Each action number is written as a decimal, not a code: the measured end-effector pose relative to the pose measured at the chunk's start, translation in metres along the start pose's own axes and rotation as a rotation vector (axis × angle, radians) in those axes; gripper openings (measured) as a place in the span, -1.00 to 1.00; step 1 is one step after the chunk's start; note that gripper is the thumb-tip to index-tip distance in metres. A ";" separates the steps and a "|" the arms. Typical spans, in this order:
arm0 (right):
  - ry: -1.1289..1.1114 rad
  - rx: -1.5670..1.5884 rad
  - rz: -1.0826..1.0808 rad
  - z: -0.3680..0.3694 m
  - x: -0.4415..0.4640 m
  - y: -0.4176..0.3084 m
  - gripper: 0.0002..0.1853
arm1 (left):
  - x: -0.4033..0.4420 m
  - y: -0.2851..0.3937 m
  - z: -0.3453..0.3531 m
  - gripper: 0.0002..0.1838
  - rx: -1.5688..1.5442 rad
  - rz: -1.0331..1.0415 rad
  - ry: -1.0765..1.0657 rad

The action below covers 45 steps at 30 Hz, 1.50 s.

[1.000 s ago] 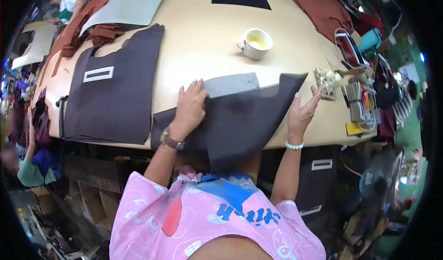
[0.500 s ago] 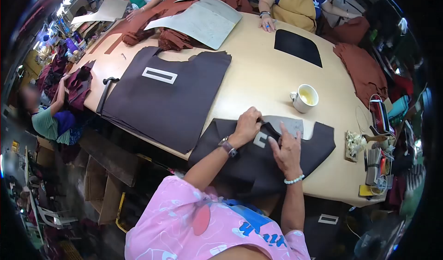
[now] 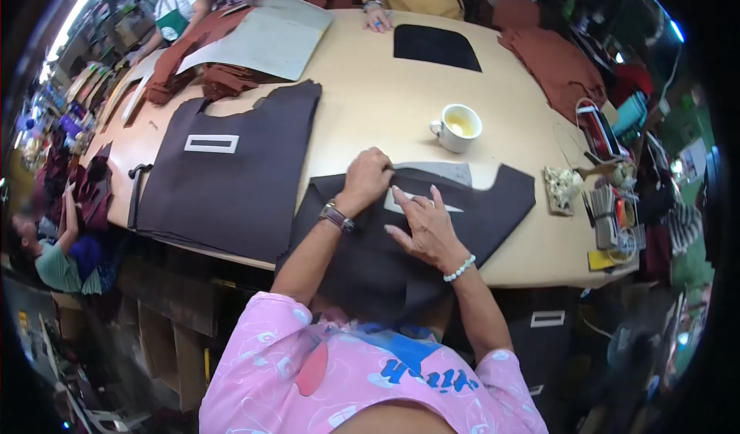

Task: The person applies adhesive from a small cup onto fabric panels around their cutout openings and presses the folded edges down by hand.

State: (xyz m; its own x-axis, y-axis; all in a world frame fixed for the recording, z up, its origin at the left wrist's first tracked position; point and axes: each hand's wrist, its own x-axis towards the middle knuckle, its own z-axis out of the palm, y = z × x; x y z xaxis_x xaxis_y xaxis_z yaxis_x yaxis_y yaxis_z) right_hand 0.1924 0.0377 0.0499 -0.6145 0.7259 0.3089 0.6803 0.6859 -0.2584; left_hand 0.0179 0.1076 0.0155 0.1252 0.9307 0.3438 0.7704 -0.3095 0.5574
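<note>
A dark brown fabric panel (image 3: 493,210) lies at the table's front edge, its lower part hanging towards my lap. My left hand (image 3: 368,179) is closed on the panel's upper edge, fingers pressed together. Spread over the middle of the panel, my right hand (image 3: 424,230) rests with its fingers stretched out on a whitish strip (image 3: 390,203), partly hiding it. Past the upper edge of the fabric, a grey flat piece (image 3: 451,172) shows, partly covered by the panel.
A stack of dark fabric panels (image 3: 231,179) with a white rectangular frame (image 3: 211,143) lies to the left. Beyond my hands stands a cup (image 3: 458,128) of yellowish stuff. Brown fabric (image 3: 551,68) and small tools lie rightward. Co-workers stand around the table.
The view has shifted, so the table's things sit further left and higher. The fabric's dark fold now lies flatter over the grey piece, and my right hand has flattened onto the whitish strip.
</note>
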 end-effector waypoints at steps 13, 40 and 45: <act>0.202 -0.229 0.580 -0.038 -0.126 0.033 -0.31 | 0.008 0.003 -0.017 -0.83 0.081 -0.007 -0.206; 0.665 0.257 1.228 -0.043 -0.162 0.002 -0.18 | -0.020 -0.005 -0.020 -0.83 -0.014 -0.045 -0.079; 0.673 -0.337 1.091 -0.031 -0.170 0.016 -0.17 | -0.017 -0.006 -0.011 -0.77 0.051 -0.096 0.002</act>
State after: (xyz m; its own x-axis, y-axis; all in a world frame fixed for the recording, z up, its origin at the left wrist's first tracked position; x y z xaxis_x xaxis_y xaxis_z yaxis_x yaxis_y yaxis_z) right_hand 0.3200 -0.0763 0.0217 0.5572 0.6589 0.5054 0.8211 -0.3462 -0.4539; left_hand 0.0042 0.0916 0.0151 0.0482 0.9550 0.2927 0.8098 -0.2089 0.5482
